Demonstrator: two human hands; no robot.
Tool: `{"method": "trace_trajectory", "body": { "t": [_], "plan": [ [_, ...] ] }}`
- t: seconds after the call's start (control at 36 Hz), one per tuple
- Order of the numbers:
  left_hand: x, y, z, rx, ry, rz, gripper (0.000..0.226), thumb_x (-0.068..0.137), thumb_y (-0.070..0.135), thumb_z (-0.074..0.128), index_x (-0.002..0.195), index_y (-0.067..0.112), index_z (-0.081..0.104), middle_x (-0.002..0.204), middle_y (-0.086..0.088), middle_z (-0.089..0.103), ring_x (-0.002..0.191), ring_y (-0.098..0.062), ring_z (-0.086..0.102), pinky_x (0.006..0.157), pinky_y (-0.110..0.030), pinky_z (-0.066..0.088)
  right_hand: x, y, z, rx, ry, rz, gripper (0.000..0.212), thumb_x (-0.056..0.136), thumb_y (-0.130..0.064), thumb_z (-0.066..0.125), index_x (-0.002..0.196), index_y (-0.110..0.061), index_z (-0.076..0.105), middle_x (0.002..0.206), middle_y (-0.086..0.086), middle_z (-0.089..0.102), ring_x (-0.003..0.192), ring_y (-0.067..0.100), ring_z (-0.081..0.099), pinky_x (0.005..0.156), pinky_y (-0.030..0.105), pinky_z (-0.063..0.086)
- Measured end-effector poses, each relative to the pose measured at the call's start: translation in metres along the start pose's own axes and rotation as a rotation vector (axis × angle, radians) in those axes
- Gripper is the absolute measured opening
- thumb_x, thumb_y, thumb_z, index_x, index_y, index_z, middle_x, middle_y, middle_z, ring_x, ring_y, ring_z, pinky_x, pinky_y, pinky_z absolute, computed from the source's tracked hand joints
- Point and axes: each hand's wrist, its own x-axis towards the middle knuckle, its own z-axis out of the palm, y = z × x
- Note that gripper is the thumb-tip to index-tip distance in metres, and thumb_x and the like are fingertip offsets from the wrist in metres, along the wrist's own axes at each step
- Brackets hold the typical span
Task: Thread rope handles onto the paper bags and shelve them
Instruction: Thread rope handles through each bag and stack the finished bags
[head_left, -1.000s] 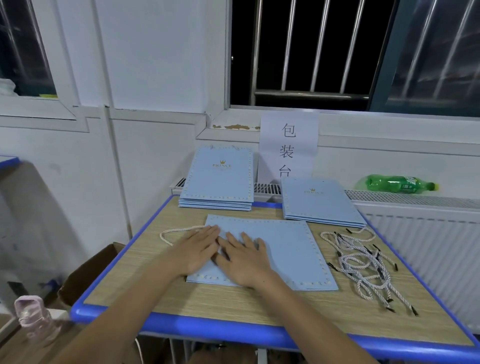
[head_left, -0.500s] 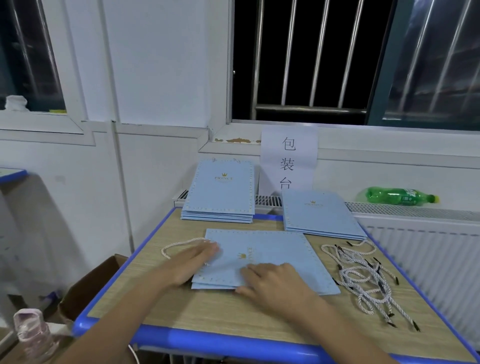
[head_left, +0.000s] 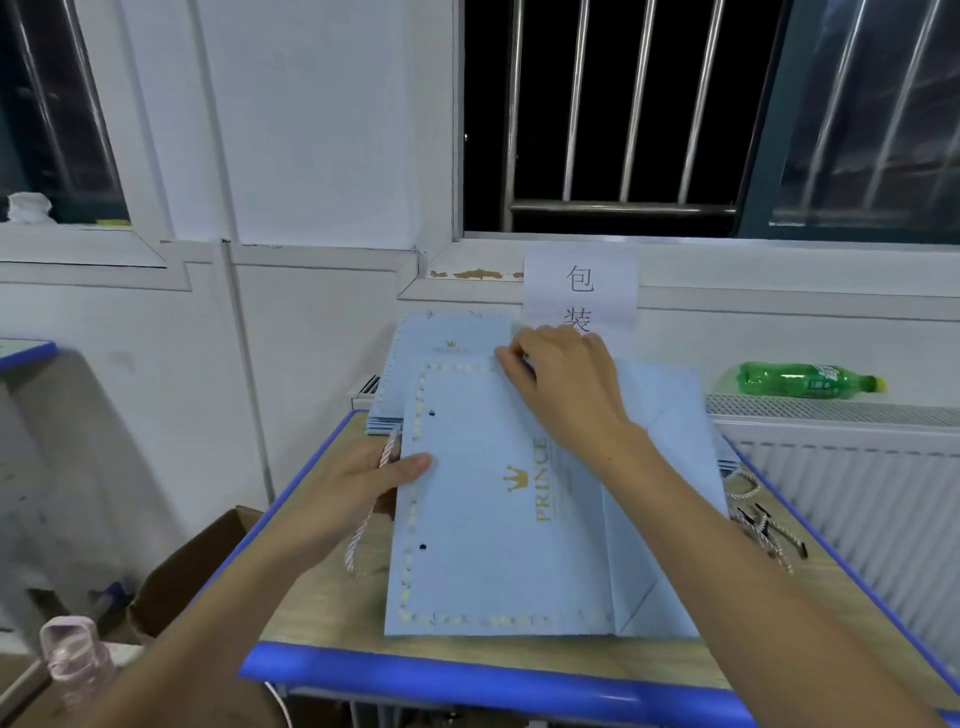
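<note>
At table centre I see the blue paper bag (head_left: 498, 519) raised, left hand (head_left: 358, 483) pinching its 9 o'clock edge with one rope handle (head_left: 363, 525), right hand (head_left: 563, 384) gripping the 12 o'clock corner; both punched holes look unthreaded, shelving pending.

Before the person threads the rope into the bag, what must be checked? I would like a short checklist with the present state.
1. Two punched holes near the paper bag edge visible: ok.
2. Left hand holds the bag edge, thumb on top: ok.
3. Rope handle within reach at the left hand: ok.
4. Rope tip lined up with a hole: cannot tell.
5. Right hand pinches the far top edge: ok.
6. Spare ropes on the table: ok.
</note>
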Motion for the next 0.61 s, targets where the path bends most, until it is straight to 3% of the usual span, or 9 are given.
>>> {"method": "trace_trajectory", "body": {
  "t": [0.06, 0.14, 0.22, 0.31, 0.39, 0.47, 0.56, 0.61],
  "plan": [
    [0.001, -0.009, -0.002, 0.021, -0.070, -0.149, 0.042, 0.077, 0.045, 0.071, 0.106, 0.013, 0.068, 0.098, -0.003, 0.074, 0.083, -0.017, 0.071, 0.060, -0.020, 0.052, -0.016, 0.005, 0.022, 0.052, -0.236, 0.096, 0.034, 0.097, -0.033, 0.043, 0.070, -0.013, 0.051, 0.078, 0.007, 0.062, 0.083, 0.030, 0.056, 0.069, 0.032, 0.027],
    [0.007, -0.023, -0.002, 0.254, -0.124, -0.348, 0.037, 0.082, 0.043, 0.068, 0.103, 0.012, 0.066, 0.078, 0.000, 0.074, 0.054, -0.014, 0.064, 0.045, -0.023, 0.045, -0.050, 0.006, 0.056, 0.062, -0.385, 0.179, 0.042, 0.094, -0.044, 0.033, 0.075, -0.013, 0.053, 0.089, 0.012, 0.065, 0.095, 0.032, 0.057, 0.073, 0.035, 0.035],
    [0.014, -0.031, -0.005, 0.503, -0.197, -0.391, 0.033, 0.094, 0.040, 0.054, 0.085, 0.010, 0.064, 0.053, 0.002, 0.065, 0.036, -0.010, 0.054, 0.037, -0.020, 0.037, -0.078, 0.004, 0.079, 0.069, -0.570, 0.247, 0.041, 0.094, -0.048, 0.041, 0.100, -0.011, 0.057, 0.110, 0.010, 0.060, 0.111, 0.028, 0.051, 0.091, 0.037, 0.035],
    [0.028, -0.038, -0.019, 0.631, -0.079, -0.370, 0.036, 0.093, 0.032, 0.057, 0.068, 0.009, 0.068, 0.044, 0.005, 0.057, 0.030, -0.003, 0.041, 0.034, -0.016, 0.030, -0.096, 0.004, 0.089, 0.013, -0.703, 0.258, 0.065, 0.081, -0.066, 0.022, 0.106, -0.013, 0.052, 0.117, 0.007, 0.052, 0.117, 0.026, 0.042, 0.095, 0.038, 0.032],
    [0.043, -0.051, -0.036, 0.721, 0.053, -0.316, 0.029, 0.088, 0.026, 0.064, 0.065, 0.009, 0.069, 0.052, 0.005, 0.053, 0.045, -0.005, 0.045, 0.045, -0.018, 0.033, -0.096, 0.008, 0.095, -0.003, -0.655, 0.249, 0.049, 0.091, -0.055, 0.038, 0.108, -0.012, 0.053, 0.118, 0.007, 0.051, 0.118, 0.026, 0.041, 0.095, 0.038, 0.032],
    [0.055, -0.069, -0.042, 0.805, 0.200, -0.325, 0.024, 0.087, 0.029, 0.065, 0.066, 0.020, 0.060, 0.079, 0.004, 0.062, 0.078, -0.012, 0.057, 0.065, -0.021, 0.038, -0.095, 0.006, 0.098, -0.027, -0.619, 0.229, 0.033, 0.090, -0.042, 0.053, 0.096, -0.010, 0.060, 0.106, 0.010, 0.059, 0.108, 0.028, 0.051, 0.088, 0.040, 0.038],
    [0.058, -0.076, -0.031, 0.943, 0.312, -0.310, 0.007, 0.090, 0.026, 0.057, 0.091, 0.019, 0.060, 0.106, -0.001, 0.061, 0.089, -0.016, 0.053, 0.074, -0.025, 0.037, -0.091, 0.000, 0.099, -0.041, -0.545, 0.224, 0.026, 0.075, -0.031, 0.073, 0.071, -0.007, 0.063, 0.076, 0.011, 0.064, 0.074, 0.030, 0.065, 0.064, 0.036, 0.046],
    [0.060, -0.079, -0.018, 1.042, 0.370, -0.202, 0.018, 0.092, 0.025, 0.053, 0.108, 0.016, 0.057, 0.115, -0.005, 0.052, 0.088, -0.019, 0.050, 0.075, -0.025, 0.036, -0.086, -0.005, 0.095, -0.090, -0.568, 0.201, 0.026, 0.086, -0.032, 0.062, 0.084, -0.007, 0.065, 0.087, 0.010, 0.065, 0.081, 0.029, 0.065, 0.068, 0.033, 0.045]
  ]
}}
